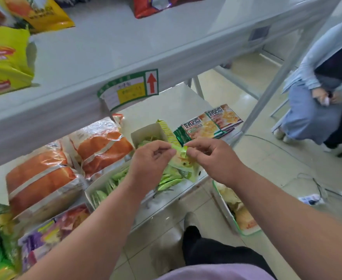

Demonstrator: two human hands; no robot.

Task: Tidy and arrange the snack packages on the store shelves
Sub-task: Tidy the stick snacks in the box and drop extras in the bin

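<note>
My left hand (149, 158) and my right hand (212, 158) both pinch the top edge of a small light-green snack packet (179, 158), held between them above the lower shelf. Under the packet lies a white open display box (97, 187) holding several similar green packets. Behind it stands a second white box (148, 131) with green packets inside. Two orange bread-like bags (45, 178) lie to the left on the same shelf. Cracker packs (206, 124) lie at the shelf's right end.
The upper white shelf (105, 63) carries yellow chip bags (2, 57) and a green price tag (129, 88). Purple and green bags (41, 237) sit lower left. A tray of snacks (238, 213) rests on the floor. A seated person (323, 93) is at right.
</note>
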